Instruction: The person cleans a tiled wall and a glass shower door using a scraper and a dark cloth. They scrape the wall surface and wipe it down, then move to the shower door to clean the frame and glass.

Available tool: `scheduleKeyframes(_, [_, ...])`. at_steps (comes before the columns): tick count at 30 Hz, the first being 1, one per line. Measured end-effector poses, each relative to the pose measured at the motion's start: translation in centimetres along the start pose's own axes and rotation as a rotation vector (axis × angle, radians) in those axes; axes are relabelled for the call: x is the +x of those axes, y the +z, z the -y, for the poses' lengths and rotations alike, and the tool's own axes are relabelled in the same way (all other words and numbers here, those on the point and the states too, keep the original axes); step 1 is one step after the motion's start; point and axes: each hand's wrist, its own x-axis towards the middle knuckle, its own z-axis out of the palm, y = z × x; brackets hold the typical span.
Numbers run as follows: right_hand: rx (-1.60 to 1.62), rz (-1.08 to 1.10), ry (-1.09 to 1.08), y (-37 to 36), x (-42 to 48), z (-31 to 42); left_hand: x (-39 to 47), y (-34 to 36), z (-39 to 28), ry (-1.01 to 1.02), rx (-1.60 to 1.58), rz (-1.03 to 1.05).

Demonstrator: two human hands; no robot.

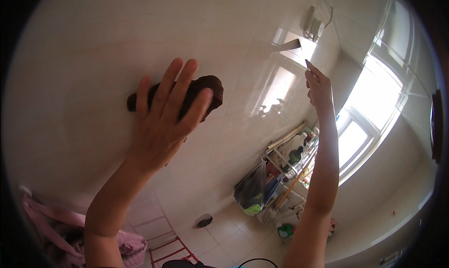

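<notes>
My left hand point(158, 124) lies flat over a bunched dark brown cloth point(212, 87), pressing it against a glossy pale tiled wall point(105, 50). Its fingers are spread, and cloth sticks out on both sides of them. Higher and to the right, my right hand point(319, 92) is raised near the wall with its fingers drawn together. A thin dark tip shows at its upper end; whether that is a held tool or a fingertip is unclear. A dark tapered shape point(289, 45) appears on the wall beside it, perhaps a reflection.
A bright window point(375, 96) is at right, near a white wall fixture point(317, 27) with a cord. Below stand a cluttered rack point(280, 159), a hanging plastic bag point(252, 187), a mop point(270, 213) and a red ladder point(172, 252). Pink fabric point(131, 247) hangs at lower left.
</notes>
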Motion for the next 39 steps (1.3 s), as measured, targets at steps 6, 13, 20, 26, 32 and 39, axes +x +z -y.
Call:
scheduleKeyframes(6, [-0.011, -0.015, -0.001, -0.2, 0.0, -0.3, 0.1, -0.3, -0.2, 0.046, -0.14, 0.134])
scheduleKeyframes(13, [-0.079, -0.019, -0.09, -0.2, 1.0, -2.0, 0.0, 0.0, -0.6, 0.082, -0.092, 0.136])
scheduleKeyframes(20, [-0.044, 0.016, -0.085, -0.1, 0.0, -1.5, -0.4, 0.2, -0.6, 0.076, -0.065, 0.146])
scheduleKeyframes(26, [-0.109, -0.004, -0.153, 0.7, -1.0, -2.5, 0.1, 0.2, -1.0, 0.073, -0.049, 0.155])
scheduleKeyframes(32, [-0.068, -0.027, -0.144, 0.7, -1.1, -2.4, -0.4, 0.6, -1.0, 0.118, -0.015, 0.162])
scheduleKeyframes(39, [-0.04, -0.114, -0.27, 2.5, -1.8, -1.6, -0.3, 0.6, -0.7, 0.143, 0.008, 0.146])
